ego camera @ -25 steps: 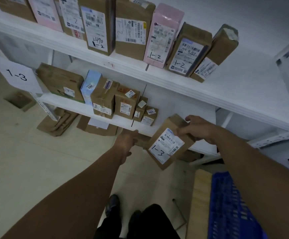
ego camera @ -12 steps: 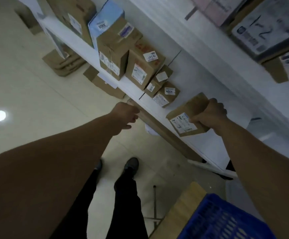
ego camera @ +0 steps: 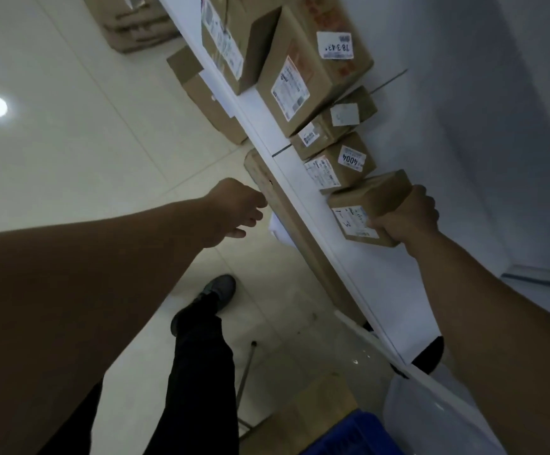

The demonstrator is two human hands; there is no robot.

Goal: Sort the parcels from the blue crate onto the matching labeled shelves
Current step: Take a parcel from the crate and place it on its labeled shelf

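On the white shelf [ego camera: 365, 277], just beside the 4004 box [ego camera: 339, 165], brown parcel [ego camera: 372, 201] gripped at its near end by the right hand [ego camera: 408, 221]; left hand [ego camera: 234, 208] loosely curled, empty, well apart.
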